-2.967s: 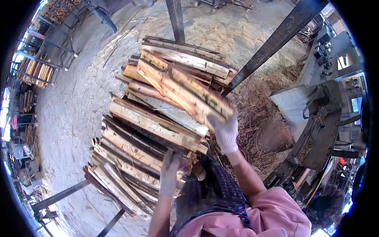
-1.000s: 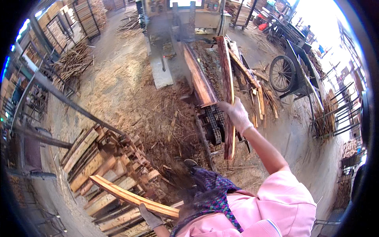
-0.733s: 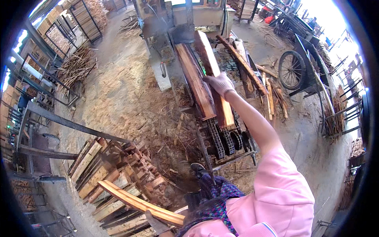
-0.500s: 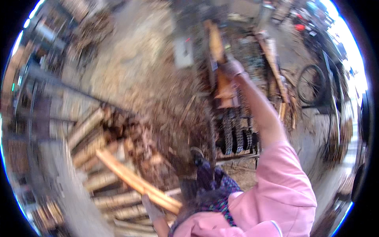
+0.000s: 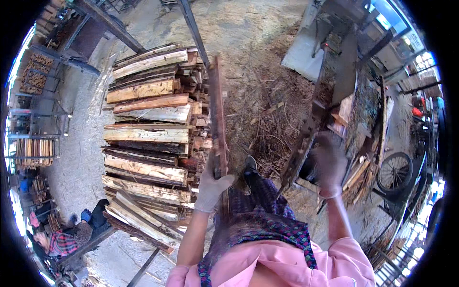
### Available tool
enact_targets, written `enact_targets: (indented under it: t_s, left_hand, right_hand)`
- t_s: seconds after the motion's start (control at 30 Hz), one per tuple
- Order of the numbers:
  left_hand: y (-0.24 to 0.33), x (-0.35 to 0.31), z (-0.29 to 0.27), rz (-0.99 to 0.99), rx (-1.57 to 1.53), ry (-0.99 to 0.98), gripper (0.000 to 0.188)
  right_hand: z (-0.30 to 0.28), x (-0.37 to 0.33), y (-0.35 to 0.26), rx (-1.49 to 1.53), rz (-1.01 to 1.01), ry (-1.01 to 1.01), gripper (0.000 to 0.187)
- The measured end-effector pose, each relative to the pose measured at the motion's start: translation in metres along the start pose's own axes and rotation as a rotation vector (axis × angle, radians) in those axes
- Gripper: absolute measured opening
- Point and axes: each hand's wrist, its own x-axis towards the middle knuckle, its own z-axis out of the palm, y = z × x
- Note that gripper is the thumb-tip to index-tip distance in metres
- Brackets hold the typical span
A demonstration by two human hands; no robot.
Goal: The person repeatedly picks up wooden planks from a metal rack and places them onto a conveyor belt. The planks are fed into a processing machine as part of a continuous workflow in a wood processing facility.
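In the head view, the left hand is wrapping its fingers round a long board right of the wood stack, probably stiff, hefty and splintery, so mid-length's seeming best, while the right hand's fingers are blurring too much to tell.

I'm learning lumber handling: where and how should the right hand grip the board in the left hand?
Likely around its middle, from the right: the long, narrow board reaches beyond the left hand, and the wood stack lies to the board's left.
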Motion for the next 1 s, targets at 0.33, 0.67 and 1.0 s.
enact_targets:
  t_s: [0.33,0.67,1.0]
  left_hand:
    - [0.028,-0.025,-0.013,0.577,0.734,-0.070,0.121]
    - [0.012,-0.060,0.011,0.442,0.451,-0.331,0.092]
    - [0.048,-0.064,0.110,0.581,0.575,-0.875,0.100]
  right_hand:
    - [0.187,-0.065,0.027,0.307,0.389,-0.295,0.033]
    - [0.149,-0.099,0.003,0.358,0.102,0.090,0.061]
    - [0.032,-0.116,-0.011,0.414,-0.085,0.499,0.049]
